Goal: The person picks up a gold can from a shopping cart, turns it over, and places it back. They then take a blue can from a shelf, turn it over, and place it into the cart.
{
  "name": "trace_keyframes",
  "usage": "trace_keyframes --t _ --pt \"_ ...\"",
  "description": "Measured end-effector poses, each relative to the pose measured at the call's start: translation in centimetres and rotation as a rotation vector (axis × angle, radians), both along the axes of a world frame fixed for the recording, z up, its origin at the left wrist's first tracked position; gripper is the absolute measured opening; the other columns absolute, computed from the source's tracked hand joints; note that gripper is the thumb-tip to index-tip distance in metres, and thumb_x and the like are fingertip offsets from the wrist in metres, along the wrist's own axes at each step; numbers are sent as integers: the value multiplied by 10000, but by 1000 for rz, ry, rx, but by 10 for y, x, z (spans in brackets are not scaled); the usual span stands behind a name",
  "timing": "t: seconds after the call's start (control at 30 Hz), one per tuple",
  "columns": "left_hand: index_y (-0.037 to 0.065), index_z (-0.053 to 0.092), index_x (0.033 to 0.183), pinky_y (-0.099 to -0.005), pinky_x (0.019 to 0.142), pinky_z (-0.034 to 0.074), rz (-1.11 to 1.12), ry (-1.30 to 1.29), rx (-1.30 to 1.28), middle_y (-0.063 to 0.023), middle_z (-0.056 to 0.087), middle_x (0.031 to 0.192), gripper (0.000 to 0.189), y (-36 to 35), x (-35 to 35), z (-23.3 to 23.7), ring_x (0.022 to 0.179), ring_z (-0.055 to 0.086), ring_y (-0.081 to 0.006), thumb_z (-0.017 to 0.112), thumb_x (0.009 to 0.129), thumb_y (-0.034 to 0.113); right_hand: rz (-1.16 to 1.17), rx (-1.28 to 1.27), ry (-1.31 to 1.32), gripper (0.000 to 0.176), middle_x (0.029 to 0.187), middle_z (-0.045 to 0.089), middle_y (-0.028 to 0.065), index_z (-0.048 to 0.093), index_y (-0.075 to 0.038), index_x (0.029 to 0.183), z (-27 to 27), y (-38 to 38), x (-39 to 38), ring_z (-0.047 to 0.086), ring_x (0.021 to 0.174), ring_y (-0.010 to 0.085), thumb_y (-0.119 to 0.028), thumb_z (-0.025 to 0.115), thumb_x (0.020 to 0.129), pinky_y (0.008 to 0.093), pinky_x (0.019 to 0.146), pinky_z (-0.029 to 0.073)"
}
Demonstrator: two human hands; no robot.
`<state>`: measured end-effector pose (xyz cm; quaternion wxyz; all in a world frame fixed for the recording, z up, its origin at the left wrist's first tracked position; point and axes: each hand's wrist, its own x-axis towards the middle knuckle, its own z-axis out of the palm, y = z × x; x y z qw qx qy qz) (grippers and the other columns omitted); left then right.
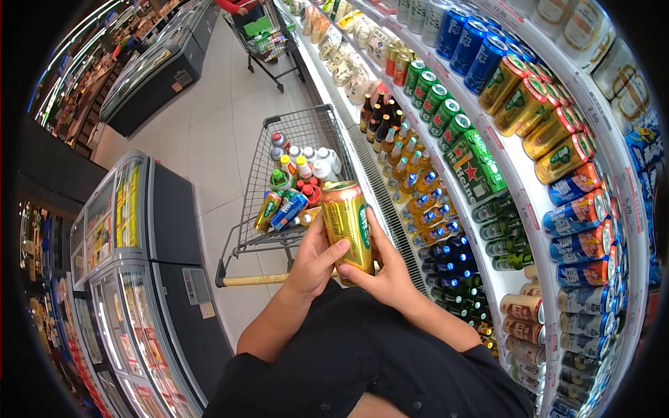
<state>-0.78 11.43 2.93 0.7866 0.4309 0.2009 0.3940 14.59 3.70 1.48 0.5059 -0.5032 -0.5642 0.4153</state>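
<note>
A gold beer can (pixel 343 216) with a green label on its side is held upright in front of my chest. My left hand (pixel 315 263) wraps its left side, thumb across the front. From the other side my right hand (pixel 385 263) grips the same can, its thumb near the base. Just beyond stands a wire shopping cart (pixel 254 202) with a pale yellow handle (pixel 252 281). Inside the cart lie several bottles, another gold can (pixel 267 211) and a blue can (pixel 289 210).
Refrigerated shelves on the right carry green cans (pixel 437 104), gold cans (pixel 523 104), blue cans (pixel 468 45) and rows of bottles (pixel 418 188). Glass-topped freezers (pixel 171 216) line the left. Ahead, a person in a red sleeve (pixel 233 7) stands at another cart (pixel 268 45) on the tiled floor.
</note>
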Motion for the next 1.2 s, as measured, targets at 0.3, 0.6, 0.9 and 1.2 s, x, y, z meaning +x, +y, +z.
trace_keyframes --t 0.3,0.6,0.9,1.2 --pt "19 274 1571 -476 1156 434 17 13 -4 -211 476 1512 726 0 0 2 1391 515 -310 651 963 148 49 -88 198 1076 1547 436 228 27 -36 1658 5 -1 -3 494 1394 275 -46 790 899 400 1130 429" --pt "28 276 1573 -445 1172 410 87 66 12 -158 481 1498 733 -9 3 6 1404 492 -270 655 946 54 77 -142 326 1061 1552 418 235 69 -58 1660 5 -2 0 528 1366 284 -79 803 894 407 1089 487" --pt "26 236 1607 -426 1187 378 104 117 86 -144 452 1531 791 -12 3 17 1429 455 -252 656 937 29 116 -146 490 1031 1564 405 236 31 -68 1664 0 -3 -1 467 1418 268 -35 752 927 408 1143 410" --pt "1 168 1636 -413 1201 339 79 166 157 -157 428 1554 860 -9 0 13 1444 434 -257 636 914 17 120 -81 605 946 1580 380 224 28 -46 1660 2 -3 -1 433 1444 267 -10 675 971 398 1181 347"
